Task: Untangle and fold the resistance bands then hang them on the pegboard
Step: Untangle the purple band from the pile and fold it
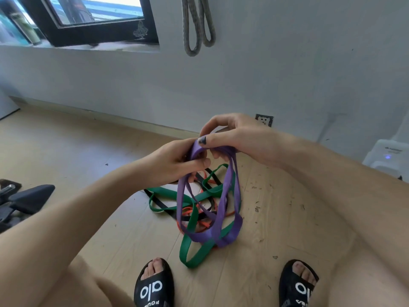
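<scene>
A purple resistance band (223, 234) hangs in several loops from both of my hands above the floor. My left hand (174, 161) grips its top from the left, fingers curled round the strap. My right hand (230, 134) pinches the same bunched top from the right, thumb over the band. Below, on the wooden floor, lies a tangle of a green band (192, 251), a black band (162, 206) and an orange band (204, 224). A grey band (197, 25) hangs folded on the wall at the top centre.
My two feet in black slides (153, 284) stand at the bottom edge. A black chair base (26, 199) sits at the left. A white device (388, 155) stands at the right by the wall, a wall socket (263, 120) behind my right hand. A dark-framed window (88, 21) is upper left.
</scene>
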{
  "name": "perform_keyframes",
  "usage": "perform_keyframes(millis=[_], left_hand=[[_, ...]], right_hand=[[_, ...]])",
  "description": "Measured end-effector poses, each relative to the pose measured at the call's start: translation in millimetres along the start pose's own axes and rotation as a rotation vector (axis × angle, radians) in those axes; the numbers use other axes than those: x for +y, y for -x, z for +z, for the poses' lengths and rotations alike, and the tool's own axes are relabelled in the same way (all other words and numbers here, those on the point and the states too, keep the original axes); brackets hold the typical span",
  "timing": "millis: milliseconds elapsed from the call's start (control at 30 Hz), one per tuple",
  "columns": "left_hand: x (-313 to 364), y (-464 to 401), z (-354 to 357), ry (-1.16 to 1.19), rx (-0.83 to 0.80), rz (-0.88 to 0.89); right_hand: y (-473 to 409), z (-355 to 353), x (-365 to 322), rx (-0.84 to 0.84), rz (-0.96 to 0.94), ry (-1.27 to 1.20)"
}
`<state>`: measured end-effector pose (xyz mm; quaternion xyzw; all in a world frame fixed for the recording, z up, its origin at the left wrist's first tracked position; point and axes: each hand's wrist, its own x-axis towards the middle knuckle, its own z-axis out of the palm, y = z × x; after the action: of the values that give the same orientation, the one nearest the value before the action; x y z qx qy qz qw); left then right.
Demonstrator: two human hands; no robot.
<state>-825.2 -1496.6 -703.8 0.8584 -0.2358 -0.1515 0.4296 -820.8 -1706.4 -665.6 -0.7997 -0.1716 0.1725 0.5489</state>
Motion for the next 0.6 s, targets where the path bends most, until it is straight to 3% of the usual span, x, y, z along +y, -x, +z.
perform_keyframes(millis=[167, 600], left_hand=[[2, -1, 3, 0.013, -0.004, -0.002], [-2, -7, 23, 0.026, 0.098, 0.009]], right_hand=[[-1, 5, 1, 0.067, 0.001, 0.048], [-12, 20, 4, 0.186, -0.009, -0.141]])
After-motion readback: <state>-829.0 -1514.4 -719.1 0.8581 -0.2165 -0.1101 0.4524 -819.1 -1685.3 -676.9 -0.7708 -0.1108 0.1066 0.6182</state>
